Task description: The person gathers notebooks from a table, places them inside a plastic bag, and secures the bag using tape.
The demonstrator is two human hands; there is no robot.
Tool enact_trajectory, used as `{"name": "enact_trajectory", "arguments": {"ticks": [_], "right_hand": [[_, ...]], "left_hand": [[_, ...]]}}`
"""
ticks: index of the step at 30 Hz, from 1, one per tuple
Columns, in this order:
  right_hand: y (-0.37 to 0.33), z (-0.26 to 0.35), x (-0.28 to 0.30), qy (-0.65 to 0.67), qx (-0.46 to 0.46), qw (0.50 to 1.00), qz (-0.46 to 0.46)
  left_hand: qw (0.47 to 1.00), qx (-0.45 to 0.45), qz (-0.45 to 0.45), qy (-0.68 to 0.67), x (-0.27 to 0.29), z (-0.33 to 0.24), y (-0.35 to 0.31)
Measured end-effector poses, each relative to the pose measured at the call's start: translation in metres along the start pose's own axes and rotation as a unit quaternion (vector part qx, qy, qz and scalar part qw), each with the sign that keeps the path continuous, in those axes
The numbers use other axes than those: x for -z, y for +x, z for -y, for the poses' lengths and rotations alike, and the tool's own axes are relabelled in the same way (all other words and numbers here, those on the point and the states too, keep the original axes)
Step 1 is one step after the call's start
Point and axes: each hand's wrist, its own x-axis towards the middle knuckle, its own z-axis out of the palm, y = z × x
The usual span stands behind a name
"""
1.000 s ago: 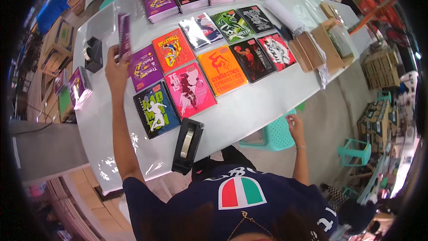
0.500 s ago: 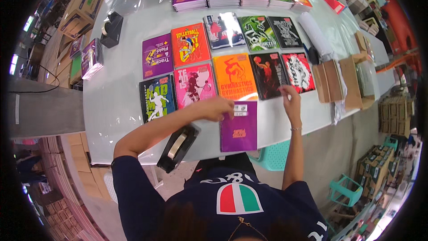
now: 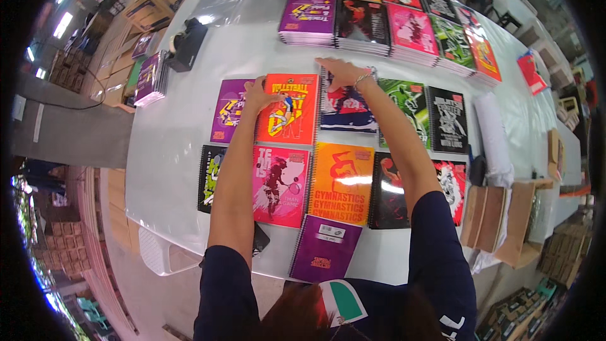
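Note:
Rows of spiral-bound notebooks lie on a white-covered table. My left hand (image 3: 257, 96) rests at the left edge of an orange notebook with a volleyball player (image 3: 291, 113), thumb spread over its cover. Beside that hand lies a purple notebook (image 3: 227, 110). My right hand (image 3: 344, 74), fingers stretched out, is over the top of a blue and white notebook (image 3: 347, 113). Nearer me are a pink notebook (image 3: 281, 186), an orange gymnastics notebook (image 3: 344, 177) and a black one (image 3: 388, 199) partly under my right arm. A purple notebook with white labels (image 3: 325, 249) lies askew at the front edge.
Stacks of notebooks (image 3: 388, 28) stand at the far side. A black tape dispenser (image 3: 186, 45) sits far left, near a small notebook pile (image 3: 150, 79). Another black dispenser (image 3: 260, 240) is mostly hidden by my left arm. Open cardboard boxes (image 3: 505, 221) stand at right.
Both hands have moved away from me, from the front notebooks to the back row. The front purple notebook has turned askew. The other person's hand at the far stacks is gone from view.

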Motion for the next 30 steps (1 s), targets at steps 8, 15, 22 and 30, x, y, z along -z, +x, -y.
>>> {"name": "enact_trajectory", "arguments": {"ticks": [8,15,22,30], "right_hand": [[-0.006,0.037,0.019,-0.174,0.103,0.969,-0.14],[-0.206,0.15,0.127,-0.122,-0.046,0.947,-0.294],[-0.435,0.242,-0.049,0.388,-0.439,0.728,-0.357],[-0.435,0.284,-0.086,0.021,-0.44,0.839,-0.318]], "left_hand": [[0.936,-0.099,-0.025,-0.336,-0.005,0.01,-0.01],[0.917,-0.284,-0.159,-0.232,0.12,-0.075,-0.131],[0.823,-0.138,-0.068,-0.547,0.153,-0.085,-0.327],[0.977,-0.131,-0.106,-0.135,-0.051,-0.023,-0.416]]}}
